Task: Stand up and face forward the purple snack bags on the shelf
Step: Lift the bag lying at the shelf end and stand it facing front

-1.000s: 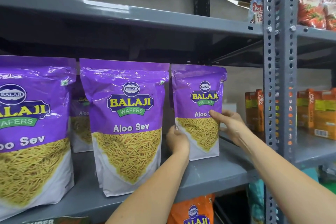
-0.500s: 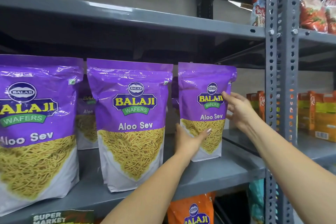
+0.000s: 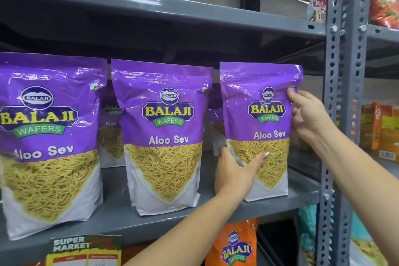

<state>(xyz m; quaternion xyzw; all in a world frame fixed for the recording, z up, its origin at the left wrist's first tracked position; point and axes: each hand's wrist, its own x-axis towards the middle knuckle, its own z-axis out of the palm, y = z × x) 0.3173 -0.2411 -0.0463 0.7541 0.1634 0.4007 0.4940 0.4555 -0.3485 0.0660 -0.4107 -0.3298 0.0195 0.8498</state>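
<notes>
Three purple Aloo Sev bags stand upright, labels forward, along the front of the grey shelf (image 3: pixel 302 192): a left bag (image 3: pixel 47 140), a middle bag (image 3: pixel 166 136) and a right bag (image 3: pixel 259 123). My left hand (image 3: pixel 235 173) grips the right bag's lower left corner, thumb across its front. My right hand (image 3: pixel 306 114) holds the same bag's upper right edge. More purple bags (image 3: pixel 111 131) stand behind, mostly hidden.
A grey perforated upright post (image 3: pixel 339 114) stands just right of my right hand. The upper shelf (image 3: pixel 172 9) hangs close above the bags. Orange boxes (image 3: pixel 380 129) fill the bay to the right. An orange Balaji bag (image 3: pixel 235 246) and a supermarket sign (image 3: pixel 84 250) sit below.
The right bag has come forward toward the shelf's front edge. My right hand slid from its lower right side up to its upper right edge. My left hand stays at the lower left corner.
</notes>
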